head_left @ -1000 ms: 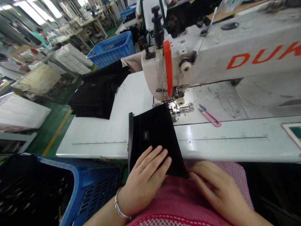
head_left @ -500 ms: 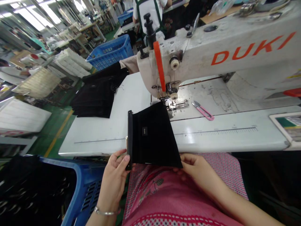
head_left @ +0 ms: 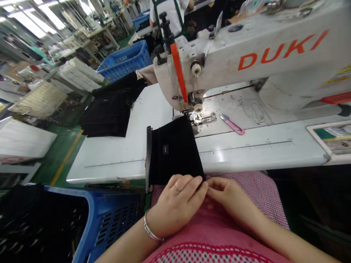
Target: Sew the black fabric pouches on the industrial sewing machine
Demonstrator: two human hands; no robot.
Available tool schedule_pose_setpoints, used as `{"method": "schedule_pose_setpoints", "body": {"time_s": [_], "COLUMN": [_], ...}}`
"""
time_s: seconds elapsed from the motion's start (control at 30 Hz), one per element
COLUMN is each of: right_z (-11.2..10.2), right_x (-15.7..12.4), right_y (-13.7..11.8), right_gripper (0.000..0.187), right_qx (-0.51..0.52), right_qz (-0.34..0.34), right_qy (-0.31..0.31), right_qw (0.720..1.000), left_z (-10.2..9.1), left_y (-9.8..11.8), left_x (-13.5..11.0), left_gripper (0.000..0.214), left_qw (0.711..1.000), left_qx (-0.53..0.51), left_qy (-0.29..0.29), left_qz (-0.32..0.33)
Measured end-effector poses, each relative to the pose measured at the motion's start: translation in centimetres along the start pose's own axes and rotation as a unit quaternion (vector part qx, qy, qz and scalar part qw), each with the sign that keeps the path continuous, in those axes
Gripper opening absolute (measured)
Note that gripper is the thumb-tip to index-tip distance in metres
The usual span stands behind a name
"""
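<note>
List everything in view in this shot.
sewing machine: one, white with orange DUKI lettering, ahead
white table: one, white, below the machine
thread snips: one pair, pink, on the machine bed
stack of fabric pieces: one, black, on the table's left
near crate: one, blue, lower left, holding black items
far crate: one, blue, beyond the table
co-worker: one, white top, far ahead
fabric piece: one, black, at the table's near edge
left hand: one, on the fabric piece, silver bangle on the wrist
right hand: one, fingers at the piece's corner
</note>
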State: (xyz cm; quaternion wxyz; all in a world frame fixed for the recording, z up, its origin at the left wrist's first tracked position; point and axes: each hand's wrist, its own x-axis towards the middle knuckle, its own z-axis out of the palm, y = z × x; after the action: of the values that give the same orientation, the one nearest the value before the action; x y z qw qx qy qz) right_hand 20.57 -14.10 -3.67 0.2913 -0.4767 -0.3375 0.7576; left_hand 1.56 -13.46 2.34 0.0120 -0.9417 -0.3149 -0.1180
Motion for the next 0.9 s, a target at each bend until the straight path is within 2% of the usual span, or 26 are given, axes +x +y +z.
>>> {"method": "schedule_pose_setpoints", "body": {"time_s": [0.07, 0.27, 0.53, 0.9], "right_z": [0.0, 0.0, -0.1, -0.1], "right_x": [-0.1, -0.1, -0.2, -1.0], "right_y": [-0.1, -0.3, -0.2, -0.3], "right_gripper": [0.033, 0.031, 0.030, 0.024], "right_qx": [-0.009, -0.014, -0.023, 0.051], "right_qz": [-0.006, -0.005, 0.000, 0.028], "right_qy": [-0.001, -0.007, -0.025, -0.057], "right_qw": [1.000, 1.000, 0.999, 0.997], "left_z": [0.6, 1.4, 2.4, 3.3], "left_y": [-0.2, -0.6, -0.5, -0.7], "left_x": [0.5, -0.3, -0.9, -2.0], "left_gripper": [0.028, 0.026, 0.025, 0.028], "left_qw": [1.000, 0.994, 0.992, 0.987], "left_qx": [-0.025, -0.096, -0.120, -0.139], "left_qy": [-0.006, 0.038, 0.014, 0.037], "left_qz": [0.009, -0.022, -0.039, -0.069]}}
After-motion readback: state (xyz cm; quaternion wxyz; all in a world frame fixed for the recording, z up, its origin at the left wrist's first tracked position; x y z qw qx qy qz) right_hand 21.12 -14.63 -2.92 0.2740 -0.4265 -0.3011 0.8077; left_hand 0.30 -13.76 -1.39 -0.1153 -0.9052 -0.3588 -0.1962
